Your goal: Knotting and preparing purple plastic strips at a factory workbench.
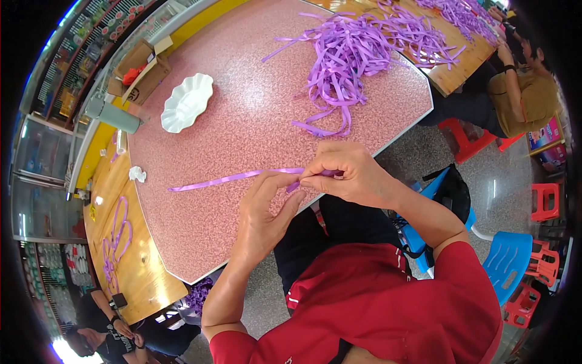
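Note:
A purple ribbon (236, 178) stretches from my fingers leftward, its loose end lying on the pink speckled table (200, 224). My left hand (267, 209) pinches the ribbon between thumb and forefinger near the table's front edge. Right beside it, my right hand (348, 173) is closed on the same ribbon, its fingertips almost touching those of the left. A short folded piece of the ribbon shows between the two hands. The exact fold inside the right fingers is hidden. Beyond my hands, a large tangled heap of purple ribbons (348, 57) lies on the table's far right.
A white scalloped dish (188, 103), a cardboard box (142, 70), a pale green bottle (113, 115) and crumpled white tissue (137, 175) stand along the left. Other people sit at wooden tables on both sides. A blue chair (509, 267) and red stools (467, 139) are at right.

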The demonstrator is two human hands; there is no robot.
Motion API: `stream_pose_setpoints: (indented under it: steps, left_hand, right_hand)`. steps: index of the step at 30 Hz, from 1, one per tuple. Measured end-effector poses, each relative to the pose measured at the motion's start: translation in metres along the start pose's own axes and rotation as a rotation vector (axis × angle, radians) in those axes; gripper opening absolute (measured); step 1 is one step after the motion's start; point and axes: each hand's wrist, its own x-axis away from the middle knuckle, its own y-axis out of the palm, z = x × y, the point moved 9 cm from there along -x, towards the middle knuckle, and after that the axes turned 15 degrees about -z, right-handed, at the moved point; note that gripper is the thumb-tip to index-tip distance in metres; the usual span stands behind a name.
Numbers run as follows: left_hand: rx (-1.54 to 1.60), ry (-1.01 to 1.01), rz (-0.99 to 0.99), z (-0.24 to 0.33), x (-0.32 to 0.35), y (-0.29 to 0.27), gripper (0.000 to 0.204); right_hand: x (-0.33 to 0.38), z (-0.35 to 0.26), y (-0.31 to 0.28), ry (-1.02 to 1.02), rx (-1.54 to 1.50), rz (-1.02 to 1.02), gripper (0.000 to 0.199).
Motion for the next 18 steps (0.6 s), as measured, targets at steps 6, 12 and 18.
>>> stream_pose_setpoints:
  steps: [6, 12, 18]
  left_hand:
    - [0.188, -0.080, -0.034, -0.021, 0.004, 0.004, 0.016]
    - [0.527, -0.213, -0.064, -0.041, 0.006, 0.014, 0.010]
    - [0.300, -0.163, -0.081, -0.041, 0.002, 0.009, 0.008]
  right_hand:
    - [0.000, -0.001, 0.002, -0.005, 0.024, -0.021, 0.010]
    - [0.000, -0.006, 0.002, -0.061, 0.082, -0.019, 0.012]
    - [0.001, -0.007, 0.008, -0.080, 0.168, -0.067, 0.015]
